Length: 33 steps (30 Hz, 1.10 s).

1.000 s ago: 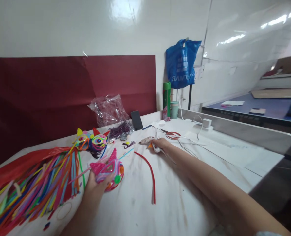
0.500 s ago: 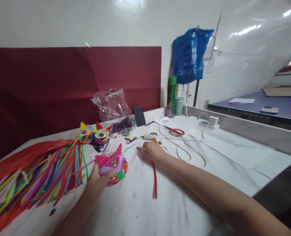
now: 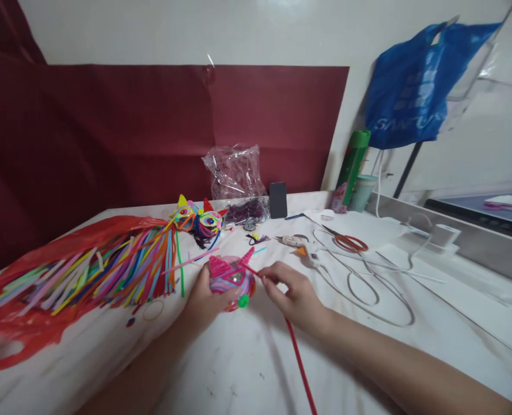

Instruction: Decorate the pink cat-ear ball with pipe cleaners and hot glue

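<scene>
My left hand (image 3: pixel 208 297) is closed around a pink craft animal head (image 3: pixel 227 276) with two pointed ears, striped curls and a green round piece low on its front. Between thumb and fingers of my right hand (image 3: pixel 288 291) is a red pipe cleaner (image 3: pixel 296 351). Its short end points at the head, close to or touching the right ear; I cannot tell which. The long end hangs down past my wrist toward the near side of the table. Behind the head stand two finished-looking, many-coloured animal heads (image 3: pixel 184 216) with round eyes.
Many coloured pipe cleaners (image 3: pixel 121 271) lie on a red plastic bag (image 3: pixel 5 328) at left. Toward the right are a glue gun (image 3: pixel 310 256) with its looped cord, red-handled scissors (image 3: pixel 351 243) and a white plug (image 3: pixel 446 235). A phone (image 3: pixel 278 200) leans at the back.
My right hand has brought the red pipe cleaner from near the glue gun to the pink head. The left hand still holds the head. The whole view has shifted and tilted.
</scene>
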{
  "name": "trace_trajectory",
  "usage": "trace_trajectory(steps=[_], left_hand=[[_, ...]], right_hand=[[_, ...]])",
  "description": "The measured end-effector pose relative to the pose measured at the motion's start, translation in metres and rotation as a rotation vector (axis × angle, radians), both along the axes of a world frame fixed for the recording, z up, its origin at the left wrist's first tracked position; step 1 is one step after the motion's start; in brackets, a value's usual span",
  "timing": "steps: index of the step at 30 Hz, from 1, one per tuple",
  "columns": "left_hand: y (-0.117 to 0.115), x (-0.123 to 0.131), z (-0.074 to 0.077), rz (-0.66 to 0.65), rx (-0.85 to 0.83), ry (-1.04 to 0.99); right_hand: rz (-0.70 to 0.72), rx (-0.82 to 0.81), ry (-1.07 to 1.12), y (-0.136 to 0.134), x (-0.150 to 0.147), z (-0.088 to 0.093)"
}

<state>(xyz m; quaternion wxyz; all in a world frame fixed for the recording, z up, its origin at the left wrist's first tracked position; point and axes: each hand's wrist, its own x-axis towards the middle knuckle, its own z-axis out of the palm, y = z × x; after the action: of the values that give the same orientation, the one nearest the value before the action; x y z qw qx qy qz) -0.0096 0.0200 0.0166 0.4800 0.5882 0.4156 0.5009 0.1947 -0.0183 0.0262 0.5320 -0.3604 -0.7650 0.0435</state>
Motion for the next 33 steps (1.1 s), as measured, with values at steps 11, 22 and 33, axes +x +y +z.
trace_trajectory(steps=[11, 22, 33], left_hand=[[-0.003, 0.0, -0.009, 0.065, 0.065, 0.146], [-0.002, 0.0, -0.014, 0.05, 0.103, 0.162], [-0.006, 0.002, -0.009, 0.026, 0.093, 0.089]], right_hand=[[0.109, -0.014, -0.115, -0.005, -0.007, -0.009], [0.145, -0.006, -0.233, -0.002, -0.002, -0.008], [0.153, 0.019, -0.334, -0.001, -0.002, -0.012]])
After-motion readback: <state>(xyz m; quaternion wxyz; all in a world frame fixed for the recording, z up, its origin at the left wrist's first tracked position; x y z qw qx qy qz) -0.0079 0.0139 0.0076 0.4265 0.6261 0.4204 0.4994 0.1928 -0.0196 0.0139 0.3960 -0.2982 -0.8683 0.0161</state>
